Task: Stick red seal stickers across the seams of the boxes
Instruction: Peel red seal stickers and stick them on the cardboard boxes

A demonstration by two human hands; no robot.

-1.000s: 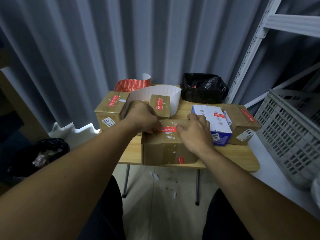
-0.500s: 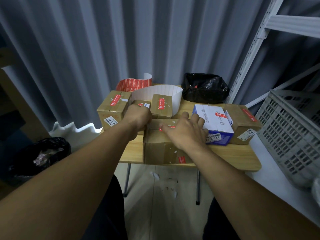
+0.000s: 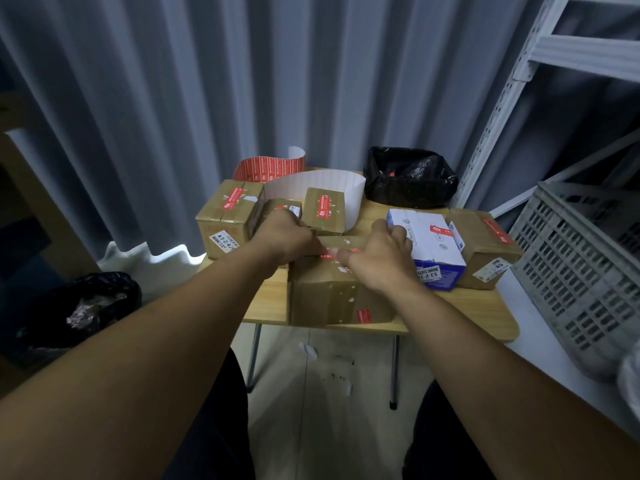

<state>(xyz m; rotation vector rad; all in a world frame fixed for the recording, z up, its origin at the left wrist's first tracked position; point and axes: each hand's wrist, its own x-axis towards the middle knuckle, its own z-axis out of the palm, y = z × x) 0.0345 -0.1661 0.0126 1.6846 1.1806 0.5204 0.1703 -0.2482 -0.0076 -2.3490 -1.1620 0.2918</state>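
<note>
A large cardboard box [image 3: 329, 292] stands at the front middle of the small wooden table [image 3: 467, 308]. A red seal sticker [image 3: 341, 253] lies across its top seam, and another red sticker shows low on its front face. My left hand [image 3: 287, 239], fingers curled, covers and pinches the sticker's left end. My right hand [image 3: 379, 258] lies over the box top, its thumb pressing the sticker's right part and its fingers spread toward the far edge. A strip of red stickers [image 3: 270, 168] and its curled white backing paper [image 3: 325, 181] stand at the table's back.
Sealed boxes surround the big one: a brown box [image 3: 225, 216] at left, two small ones behind, a white-and-blue box [image 3: 427, 244] and a brown box [image 3: 485, 247] at right. A black bag [image 3: 408, 176] sits at the back, a grey crate [image 3: 581, 265] at right, and a floor bag [image 3: 86, 303] at left.
My left hand drew left off the sticker and has come back to its left end. My right hand slid left along the sticker, with its thumb now on it.
</note>
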